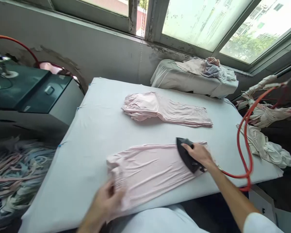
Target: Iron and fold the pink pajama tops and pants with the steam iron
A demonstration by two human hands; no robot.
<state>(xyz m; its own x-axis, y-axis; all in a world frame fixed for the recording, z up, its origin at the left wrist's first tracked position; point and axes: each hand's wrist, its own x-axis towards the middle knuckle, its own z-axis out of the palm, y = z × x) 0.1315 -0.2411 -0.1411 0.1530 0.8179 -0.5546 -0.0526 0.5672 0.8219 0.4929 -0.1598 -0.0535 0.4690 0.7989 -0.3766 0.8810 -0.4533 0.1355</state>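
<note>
A pair of pale pink trousers (150, 171) lies lengthwise on the white-covered ironing table (87, 136), its gathered waistband toward the left. My right hand (200, 153) is wrapped round the handle of a dark iron (186, 158), which rests on the leg end at the right. At the waistband, my left hand (105, 200) is blurred, with its thumb and fingers closing on the elastic edge. Farther back lies a folded stack of similar pink trousers (167, 108), apart from both hands.
A red hose (248, 145) loops down at the right to the iron. Behind the table, a covered padded block (191, 79) carries crumpled cloths (212, 66). A sewing machine table (36, 84) stands left, above a heap of fabric strips (14, 178). Cloth-wrapped bars (264, 94) hang at right.
</note>
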